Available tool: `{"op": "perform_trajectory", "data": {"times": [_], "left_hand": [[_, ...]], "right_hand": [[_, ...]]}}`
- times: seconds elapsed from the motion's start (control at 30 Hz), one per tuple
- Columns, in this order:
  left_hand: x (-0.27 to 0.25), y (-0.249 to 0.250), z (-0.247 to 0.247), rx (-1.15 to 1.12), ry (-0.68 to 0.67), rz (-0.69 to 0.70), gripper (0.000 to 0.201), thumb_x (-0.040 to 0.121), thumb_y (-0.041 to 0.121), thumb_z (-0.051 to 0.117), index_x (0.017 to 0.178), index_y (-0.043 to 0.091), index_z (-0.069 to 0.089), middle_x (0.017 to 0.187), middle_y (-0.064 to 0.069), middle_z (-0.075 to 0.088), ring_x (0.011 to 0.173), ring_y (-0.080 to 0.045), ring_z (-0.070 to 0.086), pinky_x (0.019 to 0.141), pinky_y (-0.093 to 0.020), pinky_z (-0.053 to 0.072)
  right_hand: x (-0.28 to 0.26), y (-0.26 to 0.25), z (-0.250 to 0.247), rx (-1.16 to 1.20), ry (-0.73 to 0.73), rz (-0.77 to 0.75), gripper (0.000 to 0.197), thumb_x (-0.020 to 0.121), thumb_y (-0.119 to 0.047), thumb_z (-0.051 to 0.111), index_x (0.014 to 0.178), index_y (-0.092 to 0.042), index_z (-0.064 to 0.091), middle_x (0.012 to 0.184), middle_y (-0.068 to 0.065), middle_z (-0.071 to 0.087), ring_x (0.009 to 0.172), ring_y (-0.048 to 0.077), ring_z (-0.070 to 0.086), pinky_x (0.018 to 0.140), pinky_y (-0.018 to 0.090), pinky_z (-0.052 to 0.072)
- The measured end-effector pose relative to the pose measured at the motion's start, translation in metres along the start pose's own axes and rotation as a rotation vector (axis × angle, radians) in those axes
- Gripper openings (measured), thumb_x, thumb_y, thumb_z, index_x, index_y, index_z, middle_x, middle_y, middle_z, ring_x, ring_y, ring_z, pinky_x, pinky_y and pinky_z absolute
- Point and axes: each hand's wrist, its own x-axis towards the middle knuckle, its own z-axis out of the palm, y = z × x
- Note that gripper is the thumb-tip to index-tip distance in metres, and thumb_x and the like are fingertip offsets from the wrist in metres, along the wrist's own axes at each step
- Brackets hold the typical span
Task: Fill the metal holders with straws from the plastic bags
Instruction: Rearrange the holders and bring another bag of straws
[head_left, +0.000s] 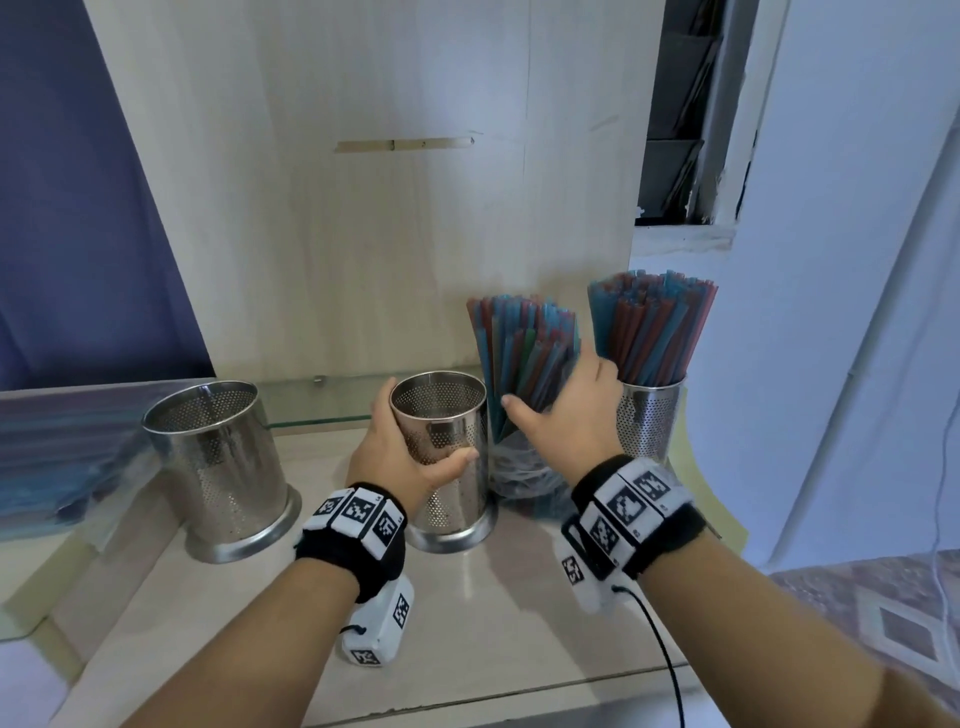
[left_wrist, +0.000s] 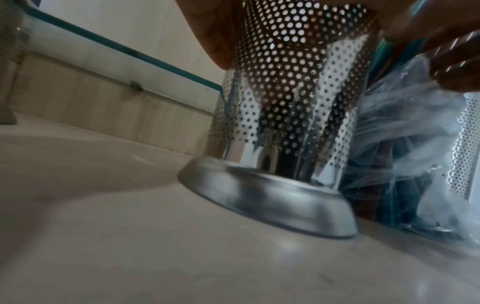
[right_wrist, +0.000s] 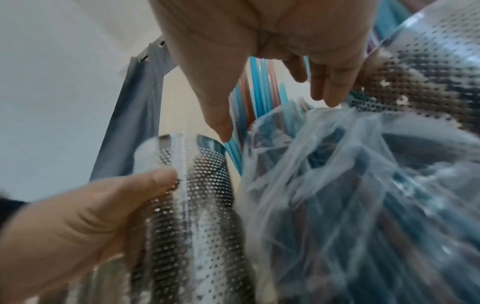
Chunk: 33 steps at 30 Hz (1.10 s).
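A pale wooden panel (head_left: 363, 208) filled the upper middle of the head view, with a light counter (head_left: 493, 623) across the bottom. On the counter, left of centre, stood an empty perforated metal holder (head_left: 218, 467). At centre stood a second empty holder (head_left: 441, 457), tilted slightly, its base (left_wrist: 267, 201) meeting the counter in the left wrist view. At right of centre a third holder (head_left: 649, 415) stood packed with blue and red straws (head_left: 649, 327).

Between the centre and right holders sat a clear plastic bag (head_left: 519, 478), a bundle of straws (head_left: 524, 353) rising from it. The left hand (head_left: 395, 452) was clamped round the centre holder, thumb in front. The right hand (head_left: 566, 410) reached at the bundle with fingers (right_wrist: 327, 82) spread apart, gripping nothing.
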Motion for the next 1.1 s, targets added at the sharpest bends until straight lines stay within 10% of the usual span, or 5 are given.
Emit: {"op": "perform_trajectory", "data": {"times": [0.23,0.43,0.63,0.9,1.1], "left_hand": [[0.001,0.001,-0.004,-0.038,-0.064,-0.029,0.121,0.061,0.053,0.086,0.152,0.025,0.010,0.142,-0.004,0.051,0.125,-0.023,0.052,0.106,-0.039,0.043],[-0.028,0.030,-0.014,0.218,0.154,0.125,0.125,0.065,0.068,0.071,0.154,0.007,0.008,0.152,-0.017,0.024,0.138,-0.030,0.021,0.115,-0.042,0.018],[-0.056,0.048,-0.001,0.268,0.205,0.191,0.097,0.064,0.075,0.059,0.137,0.014,0.040,0.127,-0.008,0.041,0.112,-0.025,0.039,0.092,-0.037,0.035],[-0.069,0.050,0.014,0.026,-0.055,0.080,0.066,0.080,0.062,0.064,0.125,0.016,0.050,0.107,0.008,0.055,0.100,-0.011,0.057,0.093,-0.035,0.049],[-0.065,0.056,0.031,-0.238,-0.345,-0.157,0.121,0.052,0.097,0.044,0.139,0.013,0.041,0.129,0.008,0.057,0.119,-0.013,0.056,0.108,-0.035,0.040]], "right_hand": [[-0.012,0.022,-0.016,-0.165,-0.291,0.055,0.123,0.062,-0.043,0.091,0.155,-0.021,0.013,0.141,0.018,0.034,0.131,0.034,0.037,0.112,0.046,0.036],[-0.008,0.033,-0.015,-0.194,-0.217,-0.099,0.036,0.091,-0.032,0.069,0.106,0.000,0.065,0.109,0.012,0.051,0.109,0.033,0.050,0.093,0.027,0.037],[-0.015,0.026,-0.019,0.065,-0.109,-0.190,0.020,0.099,-0.019,0.054,0.084,-0.008,0.048,0.105,0.014,0.059,0.097,0.027,0.055,0.082,0.026,0.035],[-0.016,0.019,-0.038,0.402,0.113,0.067,0.016,0.104,-0.023,0.047,0.094,-0.011,0.041,0.075,-0.005,0.050,0.065,0.008,0.048,0.057,0.024,0.032],[-0.034,0.041,-0.046,0.814,-0.140,0.219,0.018,0.105,-0.019,0.044,0.088,-0.013,0.047,0.083,0.014,0.053,0.074,0.024,0.052,0.074,0.043,0.050]]}}
